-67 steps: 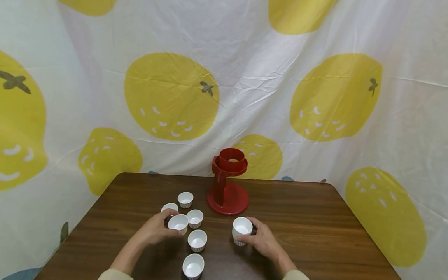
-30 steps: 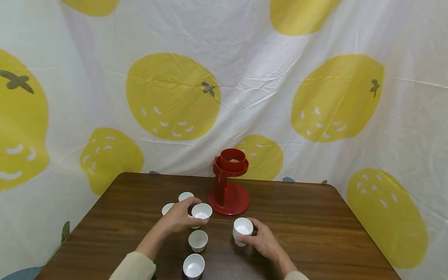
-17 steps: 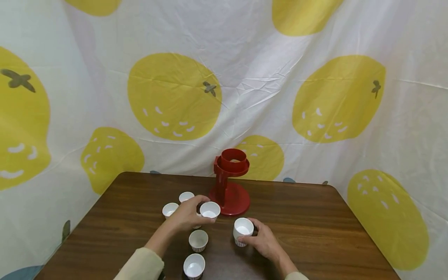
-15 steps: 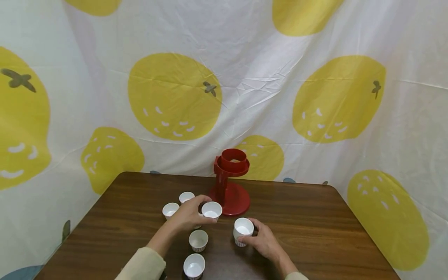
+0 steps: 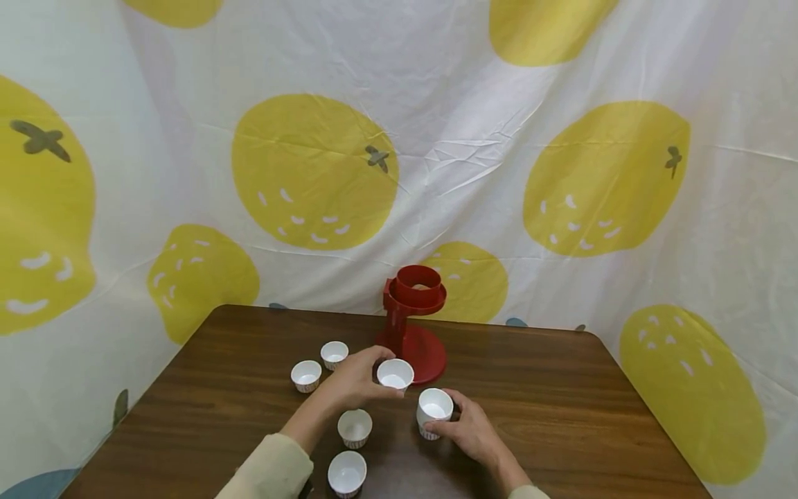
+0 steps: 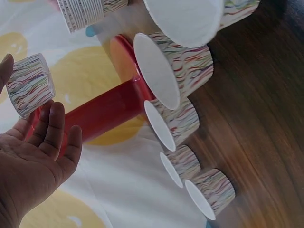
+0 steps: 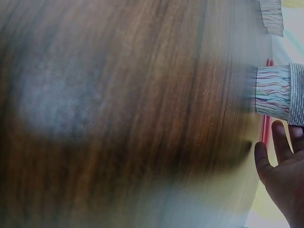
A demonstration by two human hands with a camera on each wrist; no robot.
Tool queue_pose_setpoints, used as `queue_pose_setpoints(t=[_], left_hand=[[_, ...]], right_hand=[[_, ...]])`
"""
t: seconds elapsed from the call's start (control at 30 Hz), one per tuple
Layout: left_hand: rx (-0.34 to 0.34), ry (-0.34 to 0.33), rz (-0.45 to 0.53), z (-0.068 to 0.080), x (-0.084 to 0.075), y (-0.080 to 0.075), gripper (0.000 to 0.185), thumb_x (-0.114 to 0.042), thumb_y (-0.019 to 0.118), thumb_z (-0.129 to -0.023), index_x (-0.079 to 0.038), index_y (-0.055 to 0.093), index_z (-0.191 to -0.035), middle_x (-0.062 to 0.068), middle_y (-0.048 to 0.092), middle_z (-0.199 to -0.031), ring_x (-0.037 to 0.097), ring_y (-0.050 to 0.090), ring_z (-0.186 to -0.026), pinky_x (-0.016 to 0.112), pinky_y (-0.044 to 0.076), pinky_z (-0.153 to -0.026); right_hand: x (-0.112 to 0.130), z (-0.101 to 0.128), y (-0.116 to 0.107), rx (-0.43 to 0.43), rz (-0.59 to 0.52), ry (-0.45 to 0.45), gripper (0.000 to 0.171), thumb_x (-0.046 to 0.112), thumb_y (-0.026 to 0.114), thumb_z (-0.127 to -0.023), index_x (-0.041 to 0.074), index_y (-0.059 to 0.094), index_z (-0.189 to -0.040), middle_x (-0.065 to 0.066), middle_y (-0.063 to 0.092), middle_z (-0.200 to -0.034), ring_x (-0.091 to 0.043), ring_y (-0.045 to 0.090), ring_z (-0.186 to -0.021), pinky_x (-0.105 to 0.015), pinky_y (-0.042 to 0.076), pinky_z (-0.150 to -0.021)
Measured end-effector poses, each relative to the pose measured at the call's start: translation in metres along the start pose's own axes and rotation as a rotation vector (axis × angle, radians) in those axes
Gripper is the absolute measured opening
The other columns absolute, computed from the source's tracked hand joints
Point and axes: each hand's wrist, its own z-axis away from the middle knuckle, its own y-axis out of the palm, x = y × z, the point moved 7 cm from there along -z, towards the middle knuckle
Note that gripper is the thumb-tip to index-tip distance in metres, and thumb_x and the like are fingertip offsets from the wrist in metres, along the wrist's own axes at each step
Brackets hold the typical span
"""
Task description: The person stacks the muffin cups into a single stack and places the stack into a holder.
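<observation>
My left hand (image 5: 358, 378) pinches a white paper baking cup (image 5: 395, 374) by its sides, raised above the table in front of the red stand. In the left wrist view this cup (image 6: 31, 85) shows wavy coloured lines and sits between thumb and fingers. To the right, my right hand (image 5: 470, 426) holds a short stack of the cups (image 5: 433, 410) standing on the table, thumb in front, fingers behind. The right wrist view shows that stack (image 7: 273, 92) with a ribbed upper part. The held cup is left of the stack, apart from it.
Two cups stand left of my left hand, the nearer one (image 5: 306, 375) and the farther one (image 5: 334, 353). Nearer the front are two more, one cup (image 5: 355, 427) behind another cup (image 5: 347, 473). The red stand (image 5: 424, 357) with a ring-shaped top is at the back of the wooden table (image 5: 536, 388).
My left hand has carried its cup rightward and slightly away, past the red stand's base and closer to the stack. My right hand and the stack have stayed in place.
</observation>
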Motion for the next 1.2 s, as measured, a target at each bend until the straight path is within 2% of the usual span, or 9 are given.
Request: queue_pose_setpoints(t=[0.47, 0.73, 0.93, 1.2], left_hand=[[0.02, 0.028, 0.003, -0.01, -0.021, 0.012, 0.059, -0.029, 0.087, -0.073, -0.002, 0.061, -0.119, 0.01, 0.065, -0.113, 0.027, 0.061, -0.103, 0.045, 0.048, -0.091], [0.032, 0.002, -0.005, -0.016, -0.022, 0.026, 0.057, -0.028, 0.087, -0.074, -0.004, 0.061, -0.119, 0.009, 0.066, -0.112, 0.025, 0.06, -0.101, 0.043, 0.049, -0.09], [0.037, -0.008, 0.003, -0.018, -0.024, 0.034, 0.055, -0.029, 0.087, -0.073, -0.006, 0.062, -0.116, 0.003, 0.066, -0.105, 0.019, 0.06, -0.093, 0.036, 0.049, -0.083], [0.038, 0.018, 0.004, -0.02, -0.027, 0.045, 0.052, -0.025, 0.088, -0.072, -0.006, 0.063, -0.112, 0.002, 0.064, -0.098, 0.019, 0.059, -0.088, 0.032, 0.049, -0.079]], right_hand=[[-0.003, -0.001, 0.001, 0.013, 0.017, 0.011, 0.065, 0.016, 0.086, -0.075, -0.003, 0.057, -0.13, -0.009, 0.068, -0.109, -0.024, 0.062, -0.1, -0.038, 0.047, -0.085], [-0.002, 0.0, 0.001, 0.013, 0.021, 0.004, 0.064, 0.016, 0.086, -0.075, -0.003, 0.057, -0.129, -0.009, 0.068, -0.11, -0.023, 0.062, -0.1, -0.037, 0.049, -0.085], [-0.001, 0.0, 0.001, 0.013, -0.001, 0.004, 0.063, 0.014, 0.085, -0.076, -0.002, 0.057, -0.13, -0.009, 0.068, -0.111, -0.022, 0.062, -0.099, -0.034, 0.049, -0.083], [0.0, 0.001, 0.001, 0.007, -0.029, -0.007, 0.059, 0.009, 0.084, -0.076, -0.005, 0.057, -0.128, -0.011, 0.068, -0.111, -0.024, 0.062, -0.1, -0.032, 0.049, -0.082]])
